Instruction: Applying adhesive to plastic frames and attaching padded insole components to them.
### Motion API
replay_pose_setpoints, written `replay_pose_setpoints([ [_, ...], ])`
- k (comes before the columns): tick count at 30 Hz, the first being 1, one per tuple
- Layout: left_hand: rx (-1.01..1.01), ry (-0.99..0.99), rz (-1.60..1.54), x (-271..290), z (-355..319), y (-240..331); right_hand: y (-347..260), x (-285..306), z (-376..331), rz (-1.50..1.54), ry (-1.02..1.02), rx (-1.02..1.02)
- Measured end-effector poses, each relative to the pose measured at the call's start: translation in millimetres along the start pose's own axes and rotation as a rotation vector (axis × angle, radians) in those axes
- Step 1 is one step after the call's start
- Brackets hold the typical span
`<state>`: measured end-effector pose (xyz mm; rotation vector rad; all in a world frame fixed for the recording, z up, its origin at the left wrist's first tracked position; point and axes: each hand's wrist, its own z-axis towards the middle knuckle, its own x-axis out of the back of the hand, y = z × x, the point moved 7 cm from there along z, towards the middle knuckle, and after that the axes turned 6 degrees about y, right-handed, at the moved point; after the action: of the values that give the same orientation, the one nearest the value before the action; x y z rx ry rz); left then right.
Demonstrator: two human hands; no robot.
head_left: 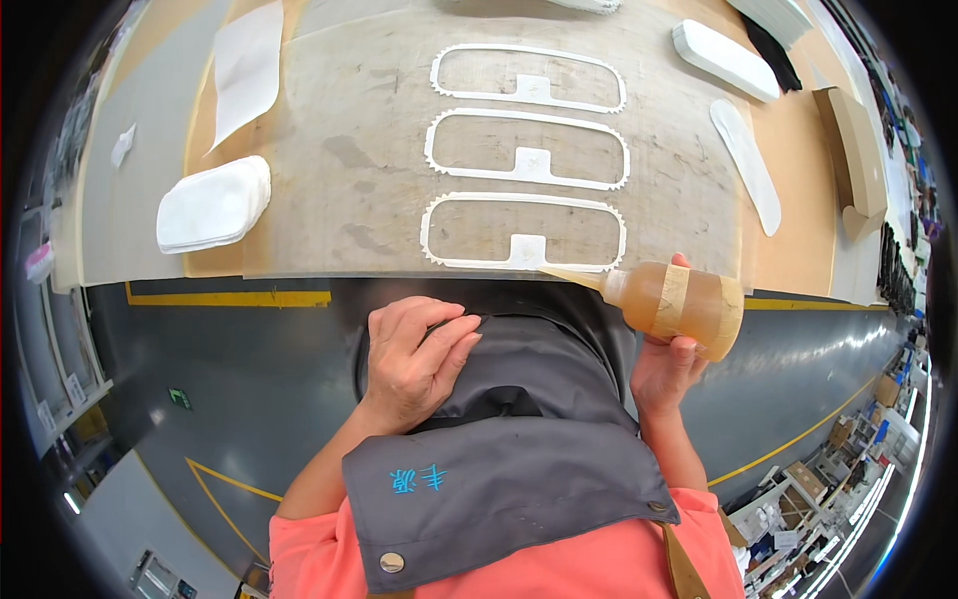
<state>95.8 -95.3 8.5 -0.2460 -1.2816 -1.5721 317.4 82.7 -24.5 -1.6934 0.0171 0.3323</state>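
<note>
The amber squeeze bottle (pixel 677 302) is tilted with its nozzle at the near white frame-shaped piece (pixel 523 233) on the desk (pixel 798 190), probably to put glue along its edge. The right hand (pixel 664 369) is clamped on this bottle, while the left hand (pixel 414 359) pinches the grey apron (pixel 519 449), perhaps to keep it back; two similar frames (pixel 527 115) lie farther.

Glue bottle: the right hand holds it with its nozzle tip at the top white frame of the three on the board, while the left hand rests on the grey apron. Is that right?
Not quite. The head view shows the glue bottle in the right hand with its nozzle tip at the bottom white frame, the nearest of the three. The left hand does rest on the grey apron.
</note>
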Motion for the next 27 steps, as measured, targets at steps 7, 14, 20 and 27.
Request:
replay_pose_setpoints([
  [7, 0.012, 0.03, 0.003, 7, -4, -4, 8, -25, 0, 0.014, -0.114, 0.011],
  [14, 0.013, 0.059, 0.024, 15, -8, -3, 5, -90, 14, 0.484, -0.196, -0.435],
  [20, 0.024, 0.098, 0.009, 18, -7, -5, -54, -110, 67, 1.069, -0.351, -0.575],
  [27, 0.003, 0.11, -0.048, 15, 4, -7, -31, -47, 63, 0.079, -0.122, 0.141],
])
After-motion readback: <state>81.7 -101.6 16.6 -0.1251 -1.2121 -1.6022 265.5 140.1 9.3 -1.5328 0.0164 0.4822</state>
